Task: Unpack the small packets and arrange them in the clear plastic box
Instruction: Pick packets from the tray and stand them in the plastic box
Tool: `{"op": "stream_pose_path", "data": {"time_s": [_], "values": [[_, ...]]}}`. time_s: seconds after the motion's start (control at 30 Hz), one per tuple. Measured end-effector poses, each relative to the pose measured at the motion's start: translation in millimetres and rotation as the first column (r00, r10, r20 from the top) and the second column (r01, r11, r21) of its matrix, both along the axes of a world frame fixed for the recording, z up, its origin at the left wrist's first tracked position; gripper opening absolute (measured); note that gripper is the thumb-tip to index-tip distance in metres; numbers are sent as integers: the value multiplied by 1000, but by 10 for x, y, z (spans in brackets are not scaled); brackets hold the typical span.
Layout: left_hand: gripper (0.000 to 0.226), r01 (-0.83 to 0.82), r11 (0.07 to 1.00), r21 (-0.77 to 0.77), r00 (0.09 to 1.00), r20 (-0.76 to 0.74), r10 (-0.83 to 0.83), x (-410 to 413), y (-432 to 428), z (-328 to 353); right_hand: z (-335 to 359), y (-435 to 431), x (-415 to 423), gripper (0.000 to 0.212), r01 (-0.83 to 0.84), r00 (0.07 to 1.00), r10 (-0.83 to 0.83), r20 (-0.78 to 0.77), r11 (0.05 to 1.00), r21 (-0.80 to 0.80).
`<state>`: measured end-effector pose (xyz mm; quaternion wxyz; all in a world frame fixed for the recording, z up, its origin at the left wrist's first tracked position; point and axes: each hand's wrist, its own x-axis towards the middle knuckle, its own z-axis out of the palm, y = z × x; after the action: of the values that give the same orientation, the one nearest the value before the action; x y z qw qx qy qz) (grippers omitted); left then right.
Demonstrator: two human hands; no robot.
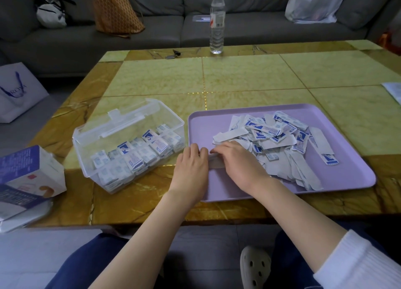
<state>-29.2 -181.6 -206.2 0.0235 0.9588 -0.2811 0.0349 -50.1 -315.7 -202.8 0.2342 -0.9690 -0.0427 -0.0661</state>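
A clear plastic box [91, 150] with its lid tilted open stands left of centre, holding several rows of small white-and-blue packets [138, 156]. To its right a lilac tray [338, 180] carries a loose heap of the same packets [280, 136] and torn white wrappers. At the tray's near left part my left hand [191, 165] and my right hand [236, 160] meet, both with curled fingers gripping one white packet [216, 161] between them. Most of that packet is hidden by my fingers.
A blue-and-white carton [32, 171] lies on stacked boxes at the table's left edge. A water bottle [217, 21] and keys [173, 54] sit at the far edge, a paper [393, 91] at the right. A sofa with bags is behind.
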Motion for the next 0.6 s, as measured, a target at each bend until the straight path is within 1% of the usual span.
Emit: {"op": "stream_pose_path", "data": {"time_s": [0.13, 0.2, 0.27, 0.33, 0.4, 0.47, 0.53, 0.6], "values": [[33, 4, 997, -79, 996, 94, 4, 6, 32, 56, 25, 14, -29, 26, 0, 993, -4, 116, 999, 34], [29, 19, 992, -125, 985, 171, 2, 4, 59, 72, 37, 28, -62, 21, -10, 984, -5, 176, 996, 83], [26, 26, 987, -159, 979, 206, 7, -25, 83, 159, 34, 43, -99, 17, -15, 975, -9, 223, 994, 106], [24, 9, 983, -184, 988, 151, 19, -47, 135, 228, 19, 70, -126, 16, -37, 964, 8, 265, 994, 103], [23, -26, 966, -257, 1000, 7, 29, -56, 230, 259, 4, 128, -135, 17, -67, 954, 27, 299, 990, 125], [22, -60, 931, -360, 990, -140, 10, -87, 336, 310, -13, 212, -124, 18, -93, 944, 28, 329, 979, 182], [24, -52, 906, -421, 984, -176, -26, -115, 432, 338, -25, 312, -109, 20, -106, 938, 15, 347, 964, 245], [23, -35, 894, -447, 978, -200, -61, -134, 527, 328, -38, 422, -104, 25, -120, 946, 26, 324, 955, 271]]}}
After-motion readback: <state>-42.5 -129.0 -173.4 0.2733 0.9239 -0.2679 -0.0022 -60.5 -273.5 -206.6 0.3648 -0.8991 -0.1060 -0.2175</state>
